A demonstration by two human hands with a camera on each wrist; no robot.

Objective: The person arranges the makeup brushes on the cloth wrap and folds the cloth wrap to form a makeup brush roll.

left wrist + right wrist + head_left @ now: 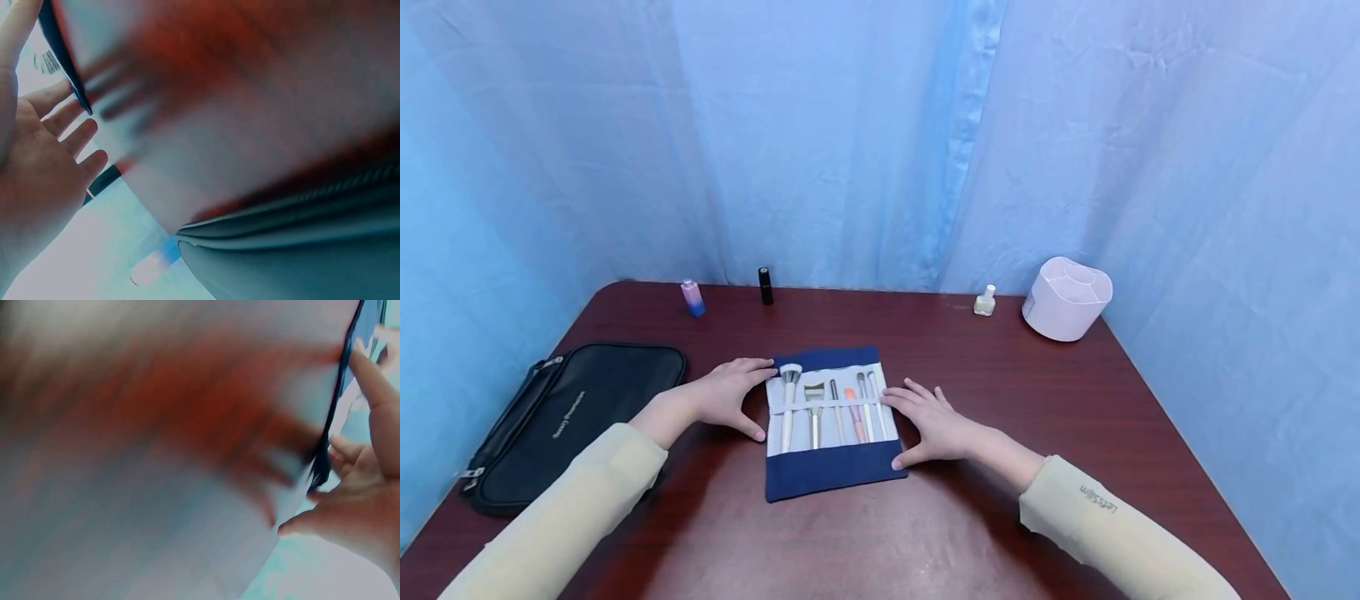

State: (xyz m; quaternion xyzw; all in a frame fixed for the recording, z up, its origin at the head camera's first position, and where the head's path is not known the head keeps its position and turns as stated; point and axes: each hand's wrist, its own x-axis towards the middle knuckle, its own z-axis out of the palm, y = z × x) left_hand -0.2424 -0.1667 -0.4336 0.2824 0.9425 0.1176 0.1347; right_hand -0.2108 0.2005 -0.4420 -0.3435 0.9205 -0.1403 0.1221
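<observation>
Between my two hands, an unrolled navy brush roll [835,472] with a pale lining lies flat on the table. Several makeup brushes sit under its strap, among them a thick white brush [788,408] and a pink one with an orange head [855,414]. My left hand [724,397] has its fingers spread along the roll's left edge, fingertips at the upper left corner and thumb lower down. At the right edge my right hand [934,423] is spread too, its index fingertip over the lining and its thumb by the lower right corner. Neither hand grips the roll.
A black zip case [610,392] with a handle lies at the left. Along the table's back stand a pink-and-blue tube [693,298], a black lipstick tube [765,287], a nail polish bottle [985,302] and a lilac organizer cup [1058,312]. Blue curtains hang behind.
</observation>
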